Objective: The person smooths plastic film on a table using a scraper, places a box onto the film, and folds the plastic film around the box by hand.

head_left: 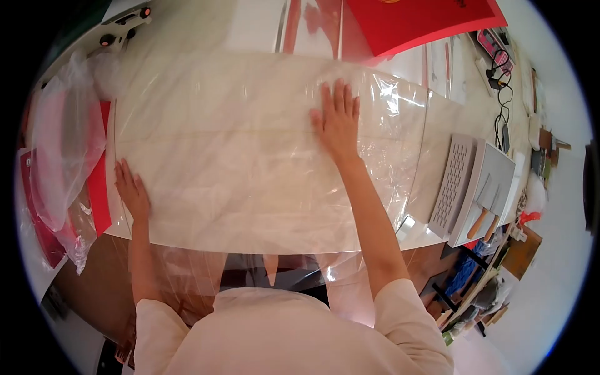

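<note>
A large clear plastic sheet (250,181) lies spread across the pale table, its near part hanging over the front edge. Near the sheet's left edge, my left hand (133,192) rests flat with the fingers stretched out. Farther up and to the right, my right hand (339,125) is pressed flat on the sheet, fingers spread. Neither hand grips anything. Light glints off creases in the plastic to the right of my right hand.
Red sheets and crumpled clear plastic (62,144) lie at the left. A red sheet (425,22) sits at the back. On the right are a slotted white board (454,187), a box with two wooden-handled tools pictured on it (490,194) and a black cable (500,112).
</note>
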Tool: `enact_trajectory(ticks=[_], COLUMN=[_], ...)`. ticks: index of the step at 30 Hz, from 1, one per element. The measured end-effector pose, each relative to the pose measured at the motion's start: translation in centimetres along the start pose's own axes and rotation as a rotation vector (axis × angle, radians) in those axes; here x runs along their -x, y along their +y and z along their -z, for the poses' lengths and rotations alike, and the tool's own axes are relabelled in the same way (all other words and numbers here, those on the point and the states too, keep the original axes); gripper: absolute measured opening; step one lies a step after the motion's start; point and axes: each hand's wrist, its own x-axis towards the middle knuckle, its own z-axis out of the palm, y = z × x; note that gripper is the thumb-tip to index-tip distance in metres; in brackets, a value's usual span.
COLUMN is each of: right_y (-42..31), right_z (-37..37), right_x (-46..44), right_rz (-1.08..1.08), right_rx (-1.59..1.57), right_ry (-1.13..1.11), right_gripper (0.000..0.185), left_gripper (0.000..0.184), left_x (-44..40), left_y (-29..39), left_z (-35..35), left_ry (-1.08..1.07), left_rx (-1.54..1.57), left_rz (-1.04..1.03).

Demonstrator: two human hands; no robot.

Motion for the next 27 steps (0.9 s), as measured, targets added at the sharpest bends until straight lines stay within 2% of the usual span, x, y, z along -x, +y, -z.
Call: enact_trajectory(ticks=[2, 15, 17, 18, 21, 23, 25, 27], right_y=[-0.7, -0.4, -0.4, -0.4, -0.1, 0.0, -0.4, -1.9], right_z=[-1.0, -1.3, -1.5, -1.4, -1.4, -1.3, -1.0, -0.8], right_x=[0.1, 0.1, 0.1, 0.2, 0.1, 0.2, -0.1, -0.4], right_rz=[-0.012, -0.008, -0.005, -0.002, 0.006, 0.018, -0.029, -0.032], right_rx=[0.090, 0.110, 0.099, 0.103, 0.115, 0.108, 0.049, 0.048], right_ry=[0.006, -0.005, 0.000, -0.002, -0.005, -0.012, -0.045, -0.039], right_gripper=[0.064, 0.061, 0.061, 0.061, 0.061, 0.062, 0.062, 0.062], left_gripper=[0.054, 0.055, 0.055, 0.055, 0.056, 0.056, 0.056, 0.059], left_x=[-0.1, 0.0, -0.4, -0.8, -3.7, -5.3, -4.8, -4.1], left_y=[-0.2, 0.5, -0.4, -0.1, 4.2, 9.0, 11.7, 10.6], left_z=[0.0, 0.6, 0.5, 1.2, 5.4, 7.8, 7.7, 6.4], left_ry=[0.005, 0.000, -0.033, -0.040, -0.050, -0.262, -0.271, -0.239], left_rx=[0.005, 0.074, 0.286, 0.285, 0.365, 0.539, 0.402, 0.181], left_rz=[-0.005, 0.018, 0.150, 0.149, 0.087, -0.198, -0.217, -0.230])
